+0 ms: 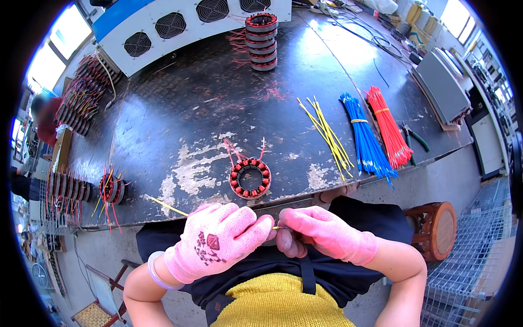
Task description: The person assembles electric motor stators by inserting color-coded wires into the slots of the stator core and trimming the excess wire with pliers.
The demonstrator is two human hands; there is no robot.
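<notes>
Head view: left hand [220, 240] and right hand [325, 232] both pinch one yellow wire [168, 205], fingertips closed, at the near edge of the scuffed black table [201, 122]. On it — one coil ring [265, 175] nearby, one blue bundle [364, 143], one red bundle [388, 128], one pair of pliers [418, 141]. Four fans [170, 25] beyond; one stool [440, 231] — grey floor [425, 188].

Worn blk tbl [163, 125] w/ stators [250, 193], wire bundles [366, 141], pliers [419, 140].

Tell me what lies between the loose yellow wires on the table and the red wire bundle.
In the head view, the blue wire bundle lies between the loose yellow wires and the red wire bundle.
</notes>
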